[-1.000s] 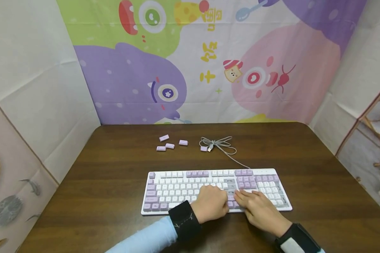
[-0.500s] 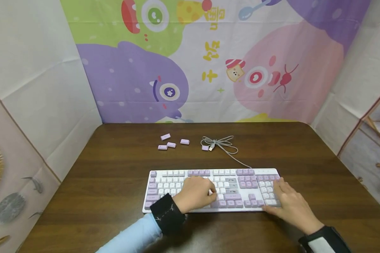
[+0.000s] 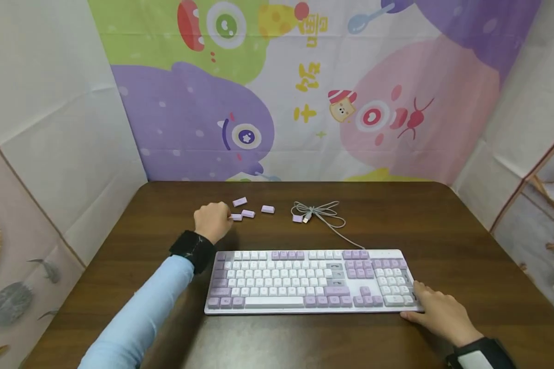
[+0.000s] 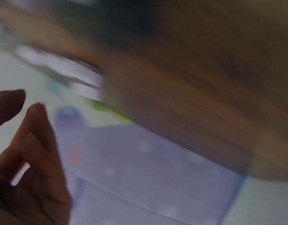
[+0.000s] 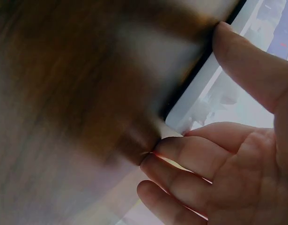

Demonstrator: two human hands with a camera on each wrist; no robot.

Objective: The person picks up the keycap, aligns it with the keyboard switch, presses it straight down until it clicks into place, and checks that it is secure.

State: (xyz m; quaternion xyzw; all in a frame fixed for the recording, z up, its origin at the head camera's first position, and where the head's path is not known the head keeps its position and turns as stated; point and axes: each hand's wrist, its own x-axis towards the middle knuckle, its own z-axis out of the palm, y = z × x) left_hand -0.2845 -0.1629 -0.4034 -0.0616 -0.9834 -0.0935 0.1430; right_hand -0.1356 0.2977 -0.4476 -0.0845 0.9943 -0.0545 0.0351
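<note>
Those loose purple keycaps (image 3: pixel 248 213) sit beyond the far edge of the keyboard (image 3: pixel 304 282), toward its left end. Probably featherlight, stiff plastic, a bit slick, so I'd pinch across the sides. Left grip (image 3: pixel 213 221) looks slightly apart there, thumb off finger, though its wrist view's blurry. Right grip (image 3: pixel 443 315) rests spread against the keyboard's right end.

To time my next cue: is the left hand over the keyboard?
No, the left hand is beyond the far edge of the keyboard, by the loose keycaps.
</note>
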